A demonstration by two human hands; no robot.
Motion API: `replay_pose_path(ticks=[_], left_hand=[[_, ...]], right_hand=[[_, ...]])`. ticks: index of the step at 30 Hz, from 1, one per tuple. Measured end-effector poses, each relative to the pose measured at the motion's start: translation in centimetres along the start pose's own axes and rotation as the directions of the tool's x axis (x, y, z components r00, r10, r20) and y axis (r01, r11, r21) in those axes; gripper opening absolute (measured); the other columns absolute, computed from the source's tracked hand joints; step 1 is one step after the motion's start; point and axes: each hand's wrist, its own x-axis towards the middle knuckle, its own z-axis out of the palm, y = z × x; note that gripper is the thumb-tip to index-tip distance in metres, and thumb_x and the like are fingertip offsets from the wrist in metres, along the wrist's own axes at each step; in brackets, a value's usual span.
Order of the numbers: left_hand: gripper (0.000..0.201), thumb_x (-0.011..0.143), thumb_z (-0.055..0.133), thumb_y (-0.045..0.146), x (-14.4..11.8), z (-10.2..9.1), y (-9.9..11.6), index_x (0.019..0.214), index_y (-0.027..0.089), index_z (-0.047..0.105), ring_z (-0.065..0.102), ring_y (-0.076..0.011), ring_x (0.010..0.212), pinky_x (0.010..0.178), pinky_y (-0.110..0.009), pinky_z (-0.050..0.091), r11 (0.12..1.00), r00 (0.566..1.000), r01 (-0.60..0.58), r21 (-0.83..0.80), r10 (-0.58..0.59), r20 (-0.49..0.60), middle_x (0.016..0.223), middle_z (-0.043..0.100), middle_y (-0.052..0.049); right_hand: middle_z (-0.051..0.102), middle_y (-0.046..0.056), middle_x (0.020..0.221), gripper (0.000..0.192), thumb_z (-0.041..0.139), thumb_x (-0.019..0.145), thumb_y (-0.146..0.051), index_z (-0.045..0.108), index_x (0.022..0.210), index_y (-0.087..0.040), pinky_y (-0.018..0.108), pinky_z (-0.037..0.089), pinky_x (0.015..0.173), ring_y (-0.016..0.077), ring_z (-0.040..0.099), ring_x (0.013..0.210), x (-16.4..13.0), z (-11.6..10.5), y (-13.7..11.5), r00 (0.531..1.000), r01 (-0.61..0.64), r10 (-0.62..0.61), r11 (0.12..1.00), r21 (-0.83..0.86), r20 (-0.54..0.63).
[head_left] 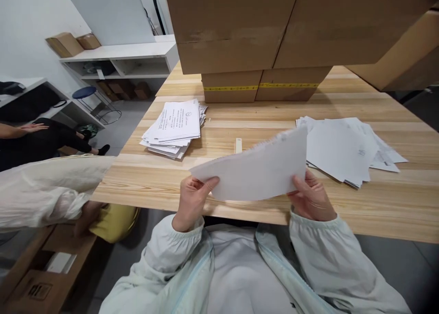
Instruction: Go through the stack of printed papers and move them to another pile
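A folded white sheet of paper is held up over the near edge of the wooden table. My left hand grips its lower left corner, and my right hand grips its right edge. A stack of printed white sheets lies on the table to the left. A spread pile of white paper lies on the right, just behind my right hand. A small pale block rests on the table behind the held sheet.
Large cardboard boxes are stacked at the back of the table. Another person's sleeve reaches in from the left towards a yellow object. White shelves and a blue stool stand further back left.
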Motion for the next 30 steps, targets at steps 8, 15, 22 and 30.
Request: replay_pose_path(ticks=[8, 15, 22, 30], left_hand=[[0.012, 0.085, 0.074, 0.038, 0.7, 0.2, 0.4, 0.081, 0.027, 0.077, 0.066, -0.0182, 0.071, 0.065, -0.031, 0.051, 0.885, 0.938, -0.343, 0.313, 0.309, 0.155, 0.077, 0.074, -0.001], [0.016, 0.082, 0.079, 0.038, 1.1, 0.7, -0.7, 0.093, 0.027, 0.073, 0.069, -0.0230, 0.097, 0.089, -0.037, 0.054, 0.935, 0.946, -0.312, 0.171, 0.290, 0.144, 0.095, 0.074, -0.004], [0.016, 0.083, 0.079, 0.037, 1.0, 0.6, -1.7, 0.092, 0.025, 0.072, 0.066, -0.0196, 0.092, 0.085, -0.033, 0.052, 0.954, 0.958, -0.268, 0.132, 0.250, 0.139, 0.093, 0.071, -0.005], [0.020, 0.082, 0.078, 0.041, 1.2, 0.5, -2.5, 0.088, 0.023, 0.069, 0.064, -0.0181, 0.086, 0.081, -0.030, 0.050, 0.977, 0.980, -0.168, 0.134, 0.152, 0.126, 0.090, 0.069, -0.003]], right_hand=[[0.080, 0.004, 0.085, 0.021, 0.091, 0.066, -0.040, 0.082, 0.081, -0.028, 0.037, 0.063, 0.066, 0.0249, 0.076, 0.076, -0.3, -1.9, -0.5, 0.988, 0.112, -0.071, 0.943, -0.313, 0.140], [0.081, 0.004, 0.092, 0.008, 0.082, 0.079, -0.036, 0.082, 0.087, -0.033, 0.039, 0.063, 0.073, 0.0253, 0.076, 0.083, -0.3, -0.5, -0.9, 0.940, 0.312, -0.230, 0.880, -0.358, 0.253], [0.081, 0.003, 0.092, 0.008, 0.078, 0.083, -0.030, 0.082, 0.090, -0.032, 0.035, 0.062, 0.076, 0.0219, 0.076, 0.084, -0.2, -0.3, -0.9, 0.933, 0.326, -0.228, 0.865, -0.382, 0.278], [0.079, 0.004, 0.086, 0.013, 0.081, 0.079, -0.040, 0.081, 0.085, -0.028, 0.035, 0.060, 0.069, 0.0244, 0.074, 0.079, -0.3, -0.1, -0.2, 0.962, 0.263, -0.212, 0.890, -0.372, 0.173]])
